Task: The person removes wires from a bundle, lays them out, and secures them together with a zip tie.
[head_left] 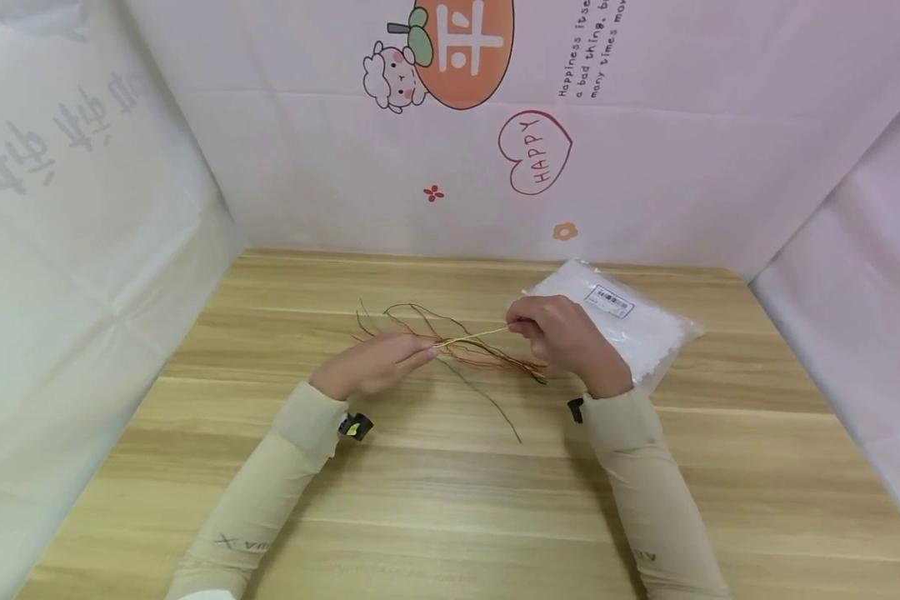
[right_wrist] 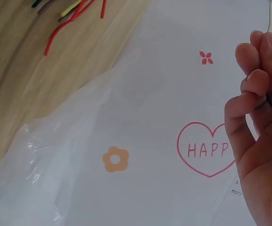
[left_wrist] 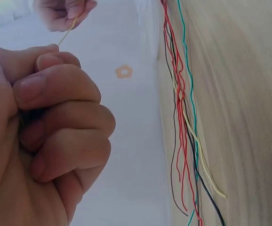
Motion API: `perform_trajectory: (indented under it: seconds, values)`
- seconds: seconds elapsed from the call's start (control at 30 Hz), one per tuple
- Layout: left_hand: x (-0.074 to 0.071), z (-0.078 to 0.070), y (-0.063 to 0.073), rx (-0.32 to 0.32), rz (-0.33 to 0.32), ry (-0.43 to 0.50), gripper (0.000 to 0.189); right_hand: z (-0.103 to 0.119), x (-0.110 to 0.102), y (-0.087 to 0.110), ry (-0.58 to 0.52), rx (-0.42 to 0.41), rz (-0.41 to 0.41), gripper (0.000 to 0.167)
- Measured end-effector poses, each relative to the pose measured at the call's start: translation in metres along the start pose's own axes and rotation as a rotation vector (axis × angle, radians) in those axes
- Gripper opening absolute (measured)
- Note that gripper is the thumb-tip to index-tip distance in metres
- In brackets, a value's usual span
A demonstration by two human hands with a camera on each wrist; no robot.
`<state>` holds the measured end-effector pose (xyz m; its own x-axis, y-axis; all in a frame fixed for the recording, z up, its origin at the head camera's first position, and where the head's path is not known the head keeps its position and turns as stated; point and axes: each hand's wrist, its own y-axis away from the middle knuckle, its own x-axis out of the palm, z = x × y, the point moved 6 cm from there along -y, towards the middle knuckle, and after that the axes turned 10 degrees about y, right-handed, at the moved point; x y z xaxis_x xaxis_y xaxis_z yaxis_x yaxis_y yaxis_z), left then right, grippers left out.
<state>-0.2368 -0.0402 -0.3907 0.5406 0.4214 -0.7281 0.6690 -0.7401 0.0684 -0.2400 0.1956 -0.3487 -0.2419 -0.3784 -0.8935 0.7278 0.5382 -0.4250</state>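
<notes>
A thin yellow wire (head_left: 474, 337) runs taut between both hands, above the middle of the table. My left hand (head_left: 375, 364) pinches one end between thumb and forefinger, the other fingers curled into the palm in the left wrist view. At the other end, the thumb and fingertips of my right hand (head_left: 562, 337) pinch the wire, slightly higher and farther right. Beneath lies a loose bundle of red, black, yellow and grey wires (left_wrist: 179, 99), partly covered by my left hand in the head view. One green wire (head_left: 483, 396) angles out of it toward the front.
A clear plastic bag with white contents and a barcode label (head_left: 609, 302) lies at the back right, partly behind my right hand. White printed cloth (head_left: 330, 167) walls off the wooden table (head_left: 450, 517) at the back and both sides.
</notes>
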Motion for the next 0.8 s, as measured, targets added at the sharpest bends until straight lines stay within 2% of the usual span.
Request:
perform_trajectory:
  seconds: [0.2,0.37,0.6,0.8]
  values:
    - [-0.004,0.01,0.003,-0.04,0.011,0.042,0.048,-0.005,0.002,0.001,-0.009,-0.017,-0.005,0.015]
    - [-0.012,0.021,0.006,-0.081,0.0,0.083,0.045,-0.015,0.002,0.004,-0.011,0.0,-0.004,0.018]
    - [-0.028,0.032,0.009,-0.009,-0.018,0.118,0.039,-0.036,0.0,0.012,0.003,0.066,0.005,0.03]
    - [-0.042,0.045,0.019,-0.02,-0.051,0.088,0.038,-0.051,0.002,0.017,0.044,0.106,0.04,0.03]
